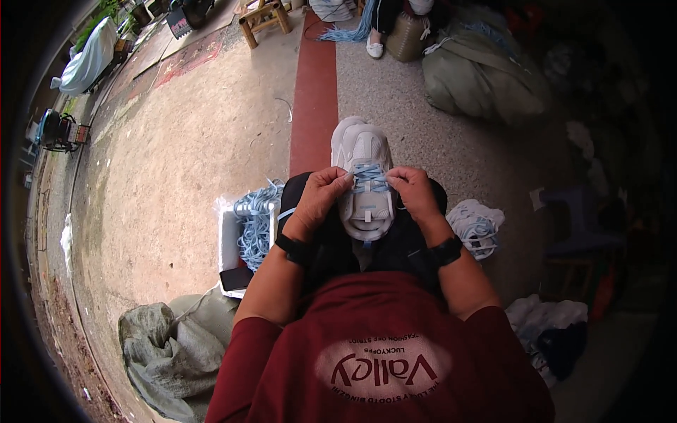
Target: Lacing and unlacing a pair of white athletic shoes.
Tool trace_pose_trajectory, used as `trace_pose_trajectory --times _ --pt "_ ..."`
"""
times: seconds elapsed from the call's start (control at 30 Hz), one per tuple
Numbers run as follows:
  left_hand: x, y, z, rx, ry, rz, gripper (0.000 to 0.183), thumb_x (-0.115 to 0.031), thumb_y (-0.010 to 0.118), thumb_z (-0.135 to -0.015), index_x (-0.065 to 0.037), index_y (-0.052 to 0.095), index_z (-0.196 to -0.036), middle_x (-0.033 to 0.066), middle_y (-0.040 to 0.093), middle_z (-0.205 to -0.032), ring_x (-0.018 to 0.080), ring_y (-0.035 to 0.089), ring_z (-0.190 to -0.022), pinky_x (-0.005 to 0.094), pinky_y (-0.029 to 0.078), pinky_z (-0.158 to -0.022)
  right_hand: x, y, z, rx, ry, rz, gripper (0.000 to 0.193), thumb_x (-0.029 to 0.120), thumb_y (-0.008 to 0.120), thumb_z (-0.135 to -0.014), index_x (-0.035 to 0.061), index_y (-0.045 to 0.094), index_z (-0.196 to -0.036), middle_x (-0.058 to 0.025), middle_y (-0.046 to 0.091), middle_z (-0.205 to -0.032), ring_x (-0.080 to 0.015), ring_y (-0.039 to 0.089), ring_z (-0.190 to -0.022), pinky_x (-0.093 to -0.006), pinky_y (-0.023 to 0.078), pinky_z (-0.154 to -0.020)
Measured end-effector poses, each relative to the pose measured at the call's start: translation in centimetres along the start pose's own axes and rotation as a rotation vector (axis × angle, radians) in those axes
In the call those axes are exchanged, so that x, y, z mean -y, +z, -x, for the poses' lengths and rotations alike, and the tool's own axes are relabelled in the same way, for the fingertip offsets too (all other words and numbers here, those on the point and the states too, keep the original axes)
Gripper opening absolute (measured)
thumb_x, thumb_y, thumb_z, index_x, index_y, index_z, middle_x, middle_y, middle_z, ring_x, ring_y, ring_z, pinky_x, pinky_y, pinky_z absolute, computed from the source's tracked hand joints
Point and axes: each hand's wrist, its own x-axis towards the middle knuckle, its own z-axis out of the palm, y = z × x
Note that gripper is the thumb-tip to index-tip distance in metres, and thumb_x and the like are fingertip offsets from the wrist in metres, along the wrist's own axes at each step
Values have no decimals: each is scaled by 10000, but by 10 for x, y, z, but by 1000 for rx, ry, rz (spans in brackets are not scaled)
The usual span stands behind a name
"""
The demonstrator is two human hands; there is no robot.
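Note:
A pale sneaker [365,141] rests across my lap, toe pointing away from me. Part of a second pale shoe [347,127] shows from beneath its left side. Light blue shoelace [369,173] crosses over the tongue in several rows. At the left edge of the lacing, my left hand [322,195] is closed in a pinch on the shoelace. My right hand [415,194] pinches the shoelace on the opposite side. The tips of the lace are hidden or too small to make out.
By my left leg stands a white box [228,243] of blue laces, a dark phone [236,278] on its edge. A bundle of white and blue laces [477,227] lies at right. Sacks [173,352] lie near left and far right [479,74]. Another person's foot [374,48] shows ahead.

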Motion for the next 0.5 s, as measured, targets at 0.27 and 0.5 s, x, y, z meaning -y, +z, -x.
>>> trace_pose_trajectory --times 0.27,0.5 --pt "6 -8 -3 -9 -88 33 187 -223 604 -853 -61 583 -762 -17 555 -691 65 504 -647 193 400 -633 -3 -7 -5 148 8 -34 120 -23 536 -794 -14 623 -876 -10 602 -805 -83 541 -751 -219 436 -714" --pt "27 -15 -12 -149 63 31 76 -57 594 -831 -56 528 -794 26 587 -737 79 534 -632 203 439 -615 -10 -7 3 -86 -66 -109 228 -68 545 -735 -7 584 -952 -31 578 -855 -109 545 -829 -223 430 -755"
